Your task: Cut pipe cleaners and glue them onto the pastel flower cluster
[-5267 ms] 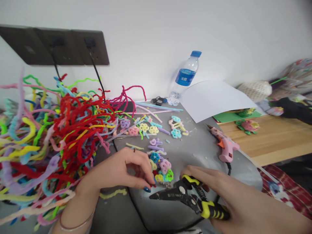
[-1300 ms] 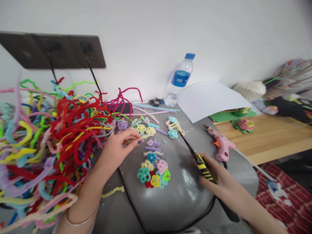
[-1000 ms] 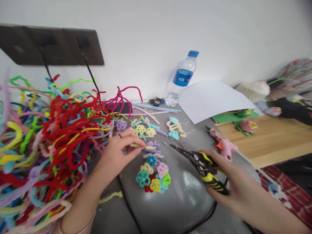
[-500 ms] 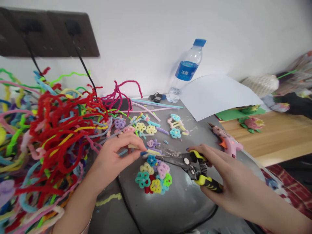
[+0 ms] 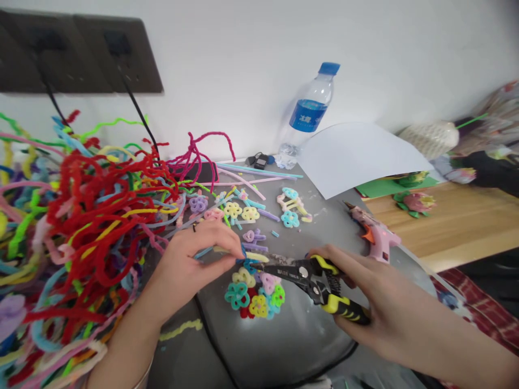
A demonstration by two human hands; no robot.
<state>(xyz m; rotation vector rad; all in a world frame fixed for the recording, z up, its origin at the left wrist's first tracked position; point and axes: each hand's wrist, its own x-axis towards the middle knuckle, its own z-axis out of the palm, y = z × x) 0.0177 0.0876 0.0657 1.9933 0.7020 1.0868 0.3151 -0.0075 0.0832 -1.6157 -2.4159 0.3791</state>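
My left hand [image 5: 203, 249] is pinched shut on a pale yellow pipe cleaner [image 5: 258, 257], whose short end sticks out to the right of the fingertips. My right hand [image 5: 375, 286] is wrapped round the yellow-and-black handles of wire stripper pliers [image 5: 302, 273]. Their jaws point left, parted around or beside the yellow end, with the tips close to my left fingertips; whether they touch it I cannot tell. Just below lies a cluster of colourful pipe-cleaner flowers [image 5: 258, 306], its blue flower partly hidden by the jaws. A small purple pipe-cleaner piece [image 5: 254, 236] lies behind the jaws.
A big tangle of pipe cleaners [image 5: 101, 227] fills the left side. Small flowers [image 5: 233, 209] and cut pieces lie behind my hands. A pink glue gun [image 5: 379, 240], white paper [image 5: 360, 156] and a water bottle [image 5: 310, 111] stand or lie farther back. A black cable [image 5: 211, 343] crosses the front.
The plier tips have moved slightly left, nearer my left fingertips, and the gap between the jaws looks narrower. My left hand keeps its pinch. The whole view has shifted a little.
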